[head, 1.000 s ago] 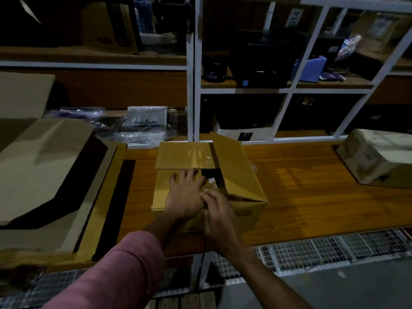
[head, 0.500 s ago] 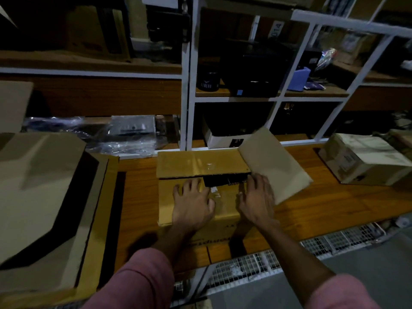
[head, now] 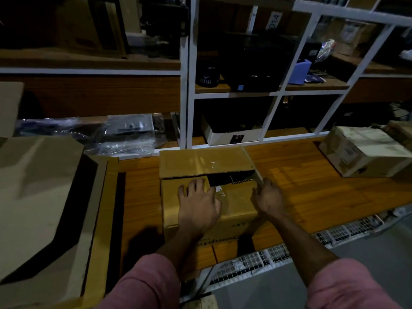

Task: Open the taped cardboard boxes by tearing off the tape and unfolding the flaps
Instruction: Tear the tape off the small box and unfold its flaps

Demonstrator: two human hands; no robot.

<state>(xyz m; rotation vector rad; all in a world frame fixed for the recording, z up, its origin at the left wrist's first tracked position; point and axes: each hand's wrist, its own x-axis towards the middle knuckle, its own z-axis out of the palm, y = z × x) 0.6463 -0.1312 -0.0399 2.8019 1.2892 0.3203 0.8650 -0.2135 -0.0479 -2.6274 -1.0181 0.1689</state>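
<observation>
Head view: the cardboard box (head: 207,192) sits on the wooden bench (head: 312,192), near its front edge and roughly midway along it. The left hand (head: 198,204) lies flat on the near top flap (head: 231,204), fingers spread and straight, pressing it down beside a scrap of clear tape (head: 219,192). The right hand (head: 268,197) grips the right side flap (head: 250,162), which now stands almost edge-on to the camera; half a second ago it was folded out flat over the bench, so it has swung back up. A dark gap is open between the near flap and the far top flap (head: 200,160), which means the seam tape is already torn; in this dim light it is hard to tell whether any strip is left holding. The two long flaps are not yet unfolded. A second, paler box (head: 365,150) waits at the bench's right end, well apart.
</observation>
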